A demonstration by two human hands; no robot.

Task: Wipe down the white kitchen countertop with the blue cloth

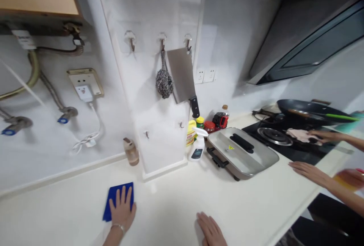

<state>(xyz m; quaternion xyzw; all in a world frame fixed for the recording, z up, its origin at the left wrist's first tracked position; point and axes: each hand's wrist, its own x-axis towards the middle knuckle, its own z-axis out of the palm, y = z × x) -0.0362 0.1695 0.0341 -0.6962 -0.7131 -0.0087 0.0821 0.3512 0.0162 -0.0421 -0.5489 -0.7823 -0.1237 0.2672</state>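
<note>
Left hand (122, 208): fingers spread apart, laid on blue cloth (113, 192), apparently so it is kept flat | Cloth: placed near counter (165, 208)'s back edge | Right hand (212, 231): fingers together, rested palm-down on counter, seemingly for support

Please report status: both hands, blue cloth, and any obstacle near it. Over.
Left hand spread on blue cloth. Right hand over counter, nothing seen in it. Nearest obstacle: brownish bottle behind cloth, not touching.

I log remotely: white spray bottle (199, 142), dark label (196, 153); off-white counter (167, 208) beneath it; plain blue cloth (112, 197) to its left; red jar lid (209, 124) behind it; black stove (294, 152) to its right.
</note>
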